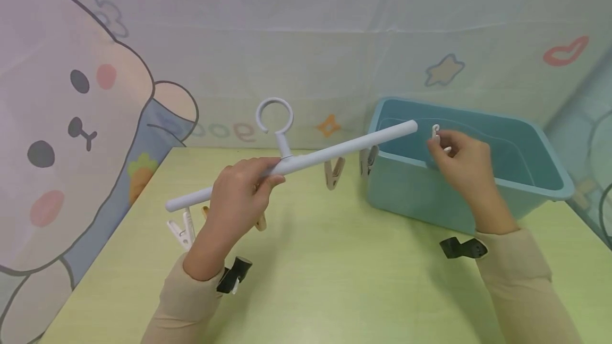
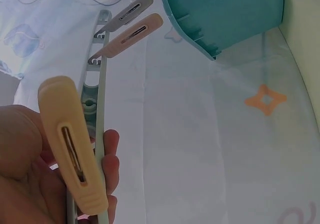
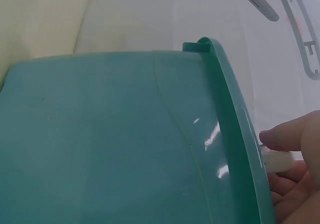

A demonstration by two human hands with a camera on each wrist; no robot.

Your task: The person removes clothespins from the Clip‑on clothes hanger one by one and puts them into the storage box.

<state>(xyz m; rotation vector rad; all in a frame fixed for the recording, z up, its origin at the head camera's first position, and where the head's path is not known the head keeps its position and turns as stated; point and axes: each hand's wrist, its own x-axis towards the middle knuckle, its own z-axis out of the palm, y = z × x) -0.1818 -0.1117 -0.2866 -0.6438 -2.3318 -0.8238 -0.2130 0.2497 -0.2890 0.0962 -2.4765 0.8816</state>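
My left hand (image 1: 241, 195) grips a white clip hanger (image 1: 351, 147) by its bar, just left of the ring-shaped hook (image 1: 274, 115). The bar is tilted, its right end higher. Clothespins hang below it: a white one (image 1: 184, 232) at the left end, a yellow one (image 2: 75, 149) by my palm, then a beige one (image 1: 333, 174) and a grey one (image 1: 368, 161) toward the right end. Over the near rim of a teal bin, my right hand (image 1: 464, 163) pinches a small white clothespin (image 1: 435, 130), hook upward, apart from the bar. Fingers partly hide this clothespin.
The teal bin (image 1: 421, 195) stands on the right of the light green table (image 1: 334, 280). Its floor is hidden from view. Behind the table hangs a cloth (image 1: 311, 57) printed with a bear and small shapes.
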